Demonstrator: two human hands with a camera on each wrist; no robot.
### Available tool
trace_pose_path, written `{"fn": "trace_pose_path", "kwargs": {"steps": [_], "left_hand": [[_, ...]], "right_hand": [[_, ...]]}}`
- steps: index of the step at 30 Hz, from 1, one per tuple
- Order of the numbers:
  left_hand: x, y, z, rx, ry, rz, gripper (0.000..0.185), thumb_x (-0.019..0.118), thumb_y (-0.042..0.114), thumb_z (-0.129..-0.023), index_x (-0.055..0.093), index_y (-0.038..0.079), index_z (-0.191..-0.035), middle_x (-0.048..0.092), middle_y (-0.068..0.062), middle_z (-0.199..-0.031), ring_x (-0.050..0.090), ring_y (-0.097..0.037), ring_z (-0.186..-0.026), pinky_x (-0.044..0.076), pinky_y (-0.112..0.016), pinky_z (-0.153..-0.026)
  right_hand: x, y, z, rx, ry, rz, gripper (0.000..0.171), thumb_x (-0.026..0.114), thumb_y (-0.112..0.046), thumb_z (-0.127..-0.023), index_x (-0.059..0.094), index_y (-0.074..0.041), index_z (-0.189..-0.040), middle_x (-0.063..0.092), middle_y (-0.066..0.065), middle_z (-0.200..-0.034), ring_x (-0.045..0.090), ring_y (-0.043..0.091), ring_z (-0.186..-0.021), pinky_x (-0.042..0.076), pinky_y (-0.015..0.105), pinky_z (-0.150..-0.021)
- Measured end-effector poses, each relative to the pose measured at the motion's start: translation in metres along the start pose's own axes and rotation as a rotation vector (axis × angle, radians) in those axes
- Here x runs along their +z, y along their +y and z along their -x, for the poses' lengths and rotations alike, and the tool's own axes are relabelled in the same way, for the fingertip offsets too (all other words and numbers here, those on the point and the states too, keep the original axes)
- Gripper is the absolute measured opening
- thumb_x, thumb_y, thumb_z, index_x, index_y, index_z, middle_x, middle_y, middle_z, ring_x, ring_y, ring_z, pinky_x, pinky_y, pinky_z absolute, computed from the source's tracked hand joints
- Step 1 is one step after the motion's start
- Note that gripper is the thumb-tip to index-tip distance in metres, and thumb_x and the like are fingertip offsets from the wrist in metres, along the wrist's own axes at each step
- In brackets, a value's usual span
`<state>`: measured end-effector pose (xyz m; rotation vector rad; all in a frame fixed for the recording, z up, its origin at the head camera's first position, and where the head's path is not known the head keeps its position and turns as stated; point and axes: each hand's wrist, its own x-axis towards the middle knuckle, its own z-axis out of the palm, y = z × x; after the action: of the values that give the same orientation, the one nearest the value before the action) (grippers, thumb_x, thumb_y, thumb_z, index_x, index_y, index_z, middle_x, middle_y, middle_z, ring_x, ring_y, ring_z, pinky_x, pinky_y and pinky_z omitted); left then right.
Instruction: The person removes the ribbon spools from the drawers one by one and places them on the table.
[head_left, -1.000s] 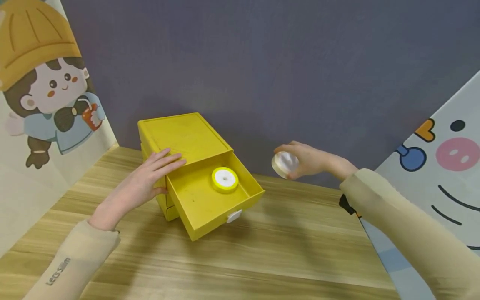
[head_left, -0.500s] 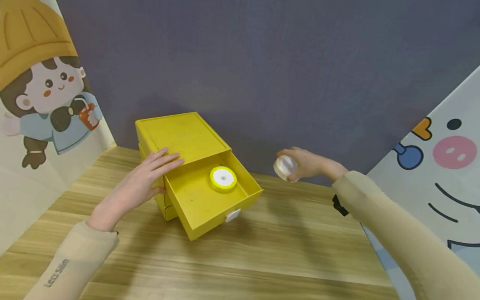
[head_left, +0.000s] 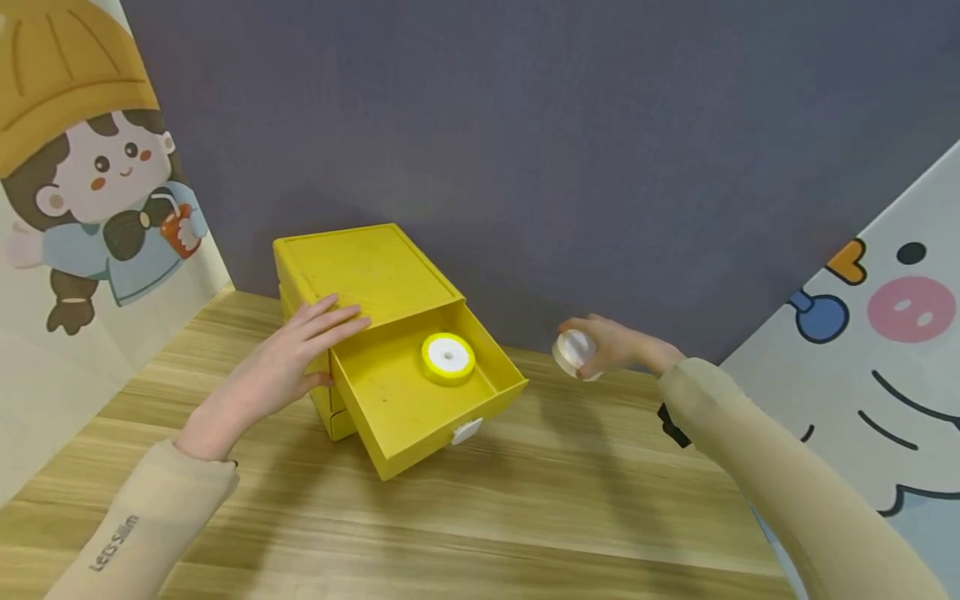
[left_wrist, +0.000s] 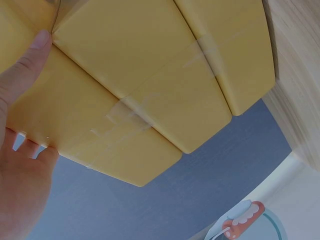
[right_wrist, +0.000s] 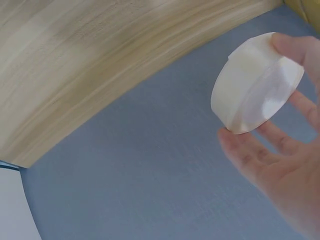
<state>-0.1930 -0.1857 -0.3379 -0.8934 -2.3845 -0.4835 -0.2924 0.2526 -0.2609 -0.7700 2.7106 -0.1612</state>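
Head view: the right hand (head_left: 621,344) pinches the white roll (head_left: 573,352) right of the pulled-out drawer (head_left: 397,408); the left hand (head_left: 279,358), fingers extended, rests on the cabinet (head_left: 367,271).

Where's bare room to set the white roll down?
Tabletop between the open drawer and right sleeve, also in front of the drawer. Drawer floor left of the yellow-edged spool. Back part of the cabinet top. Crowded: cabinet's front-left corner, under the left hand.

Cabinet (head_left: 367,271): on desk (head_left: 480,533), before the wall (head_left: 525,167)
Drawer (head_left: 390,408): projecting from cabinet front
Spool (head_left: 447,356): in drawer
Roll (head_left: 573,352): in right grip (head_left: 611,346), right of drawer
Left grip (head_left: 292,354): on cabinet
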Motion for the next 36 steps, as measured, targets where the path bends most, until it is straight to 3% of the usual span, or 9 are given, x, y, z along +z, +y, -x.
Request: {"fn": "trace_pose_path", "kwargs": {"steps": [25, 36], "left_hand": [[0.000, 0.001, 0.000, 0.004, -0.003, -0.007, 0.099, 0.086, -0.008, -0.054, 0.046, 0.014, -0.142, 0.047, -0.012, -0.145, 0.035, -0.038, -0.139, 0.027, -0.055, -0.119], [0.000, 0.001, 0.000, 0.000, -0.002, -0.009, 0.099, 0.086, -0.008, -0.055, 0.046, 0.015, -0.143, 0.047, -0.011, -0.145, 0.034, -0.039, -0.139, 0.027, -0.054, -0.119]], "right_hand": [[0.048, 0.023, -0.015, 0.010, -0.037, -0.044, 0.069, 0.077, -0.012, -0.074, 0.046, -0.001, -0.135, 0.049, 0.027, -0.118, 0.051, 0.036, -0.101, 0.052, 0.048, -0.082], [0.072, 0.031, -0.020, 0.065, -0.062, -0.057, 0.071, 0.078, -0.014, -0.073, 0.045, -0.003, -0.136, 0.050, 0.025, -0.118, 0.051, 0.034, -0.101, 0.053, 0.045, -0.081]]}}
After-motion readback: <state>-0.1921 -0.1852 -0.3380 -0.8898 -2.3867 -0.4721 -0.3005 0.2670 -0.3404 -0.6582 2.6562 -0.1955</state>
